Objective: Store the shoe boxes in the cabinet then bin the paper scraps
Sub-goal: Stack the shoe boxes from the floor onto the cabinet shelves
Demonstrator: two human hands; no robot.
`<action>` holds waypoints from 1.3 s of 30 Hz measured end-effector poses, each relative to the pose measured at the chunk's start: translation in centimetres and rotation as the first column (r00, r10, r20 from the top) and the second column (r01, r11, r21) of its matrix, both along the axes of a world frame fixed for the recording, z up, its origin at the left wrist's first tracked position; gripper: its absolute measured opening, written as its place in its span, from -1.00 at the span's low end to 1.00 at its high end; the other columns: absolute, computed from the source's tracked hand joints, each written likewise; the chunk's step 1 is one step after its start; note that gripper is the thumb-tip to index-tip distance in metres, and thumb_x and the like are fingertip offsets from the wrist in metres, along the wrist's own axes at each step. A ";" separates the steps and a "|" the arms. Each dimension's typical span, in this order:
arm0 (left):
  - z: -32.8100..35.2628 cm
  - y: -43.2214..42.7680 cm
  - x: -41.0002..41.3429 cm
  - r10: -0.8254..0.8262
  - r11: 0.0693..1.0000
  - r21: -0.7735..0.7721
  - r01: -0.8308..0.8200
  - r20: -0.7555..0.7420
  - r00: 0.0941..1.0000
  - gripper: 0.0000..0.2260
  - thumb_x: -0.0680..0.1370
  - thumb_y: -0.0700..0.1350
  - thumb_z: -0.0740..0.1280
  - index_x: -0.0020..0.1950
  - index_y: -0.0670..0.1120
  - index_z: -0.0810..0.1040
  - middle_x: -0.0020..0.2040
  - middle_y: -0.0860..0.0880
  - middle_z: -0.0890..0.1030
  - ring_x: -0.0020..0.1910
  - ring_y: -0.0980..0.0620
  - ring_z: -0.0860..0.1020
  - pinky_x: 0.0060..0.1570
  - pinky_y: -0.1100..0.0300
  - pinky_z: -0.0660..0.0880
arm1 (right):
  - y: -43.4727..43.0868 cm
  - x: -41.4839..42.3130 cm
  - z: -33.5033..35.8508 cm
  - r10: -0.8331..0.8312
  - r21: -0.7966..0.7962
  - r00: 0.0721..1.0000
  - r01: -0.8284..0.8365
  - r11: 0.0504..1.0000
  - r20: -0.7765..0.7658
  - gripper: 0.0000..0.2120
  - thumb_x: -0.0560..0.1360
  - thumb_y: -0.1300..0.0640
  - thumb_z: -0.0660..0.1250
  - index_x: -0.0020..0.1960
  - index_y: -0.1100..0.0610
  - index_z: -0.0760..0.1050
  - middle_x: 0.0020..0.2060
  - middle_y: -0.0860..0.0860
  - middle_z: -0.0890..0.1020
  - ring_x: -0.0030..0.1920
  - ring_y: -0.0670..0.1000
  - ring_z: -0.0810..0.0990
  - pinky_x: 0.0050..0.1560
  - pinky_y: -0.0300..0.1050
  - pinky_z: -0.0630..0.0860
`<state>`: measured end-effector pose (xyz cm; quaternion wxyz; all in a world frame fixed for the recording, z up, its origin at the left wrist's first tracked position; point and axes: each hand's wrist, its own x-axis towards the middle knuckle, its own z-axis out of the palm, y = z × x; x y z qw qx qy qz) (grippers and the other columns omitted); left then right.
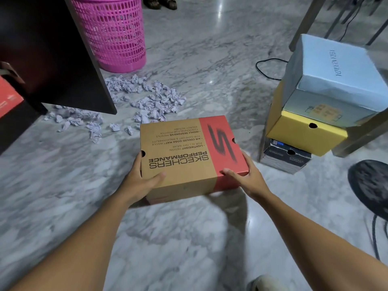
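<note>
A brown and red shoe box (pixel 184 152) is held above the marble floor in the middle of the view. My left hand (pixel 139 181) grips its left near corner and my right hand (pixel 245 177) grips its right near corner. To the right stands a stack of three shoe boxes: a pale blue box (pixel 333 80) on top, a yellow box (pixel 302 133) under it and a dark box (pixel 285 158) at the bottom. The dark cabinet door (pixel 63 53) stands open at the left, with a red box (pixel 8 97) inside. Several crumpled paper scraps (pixel 147 97) lie on the floor.
A pink plastic basket (pixel 113 32) stands behind the scraps beside the cabinet. A black cable (pixel 266 68) loops on the floor behind the stack. A dark round stool (pixel 369 185) sits at the right edge. Another person's shoes (pixel 159 2) show at the top.
</note>
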<state>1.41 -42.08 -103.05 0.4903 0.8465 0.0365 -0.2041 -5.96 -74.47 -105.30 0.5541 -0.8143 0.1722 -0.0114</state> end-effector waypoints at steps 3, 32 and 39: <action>0.2 0.8 -0.5 0.014 1.000 0.026 -0.013 -0.039 0.999 0.01 0.19 0.40 0.46 0.48 0.39 -0.09 0.39 0.22 0.41 0.33 0.06 0.44 0.34 -0.04 0.38 | 0.5 -0.2 0.4 0.064 0.008 0.998 -0.064 0.998 0.022 -0.06 0.17 -0.30 0.62 0.46 -0.25 0.29 0.22 -0.23 0.60 0.21 -0.21 0.58 0.27 -0.05 0.53; 26.5 21.4 -8.6 0.576 0.768 0.005 -0.641 0.434 0.693 -0.20 0.42 0.21 0.45 0.55 0.12 0.12 0.27 0.15 0.48 0.21 0.12 0.46 0.19 0.21 0.36 | 25.1 11.6 21.4 0.488 0.067 0.656 -0.633 0.771 0.575 -0.39 0.35 -0.01 0.56 0.32 -0.24 0.39 0.07 -0.21 0.64 0.01 -0.29 0.64 -0.05 -0.29 0.62; 37.2 24.5 -9.8 0.572 0.691 -0.019 -0.723 0.627 0.530 -0.27 0.42 0.30 0.37 0.52 0.19 0.16 0.34 0.15 0.44 0.30 0.06 0.44 0.32 0.05 0.37 | 30.2 14.8 32.1 0.504 -0.054 0.535 -0.647 0.760 0.678 -0.10 0.22 -0.45 0.47 0.48 -0.26 0.26 0.19 -0.25 0.58 0.16 -0.22 0.56 0.09 -0.09 0.59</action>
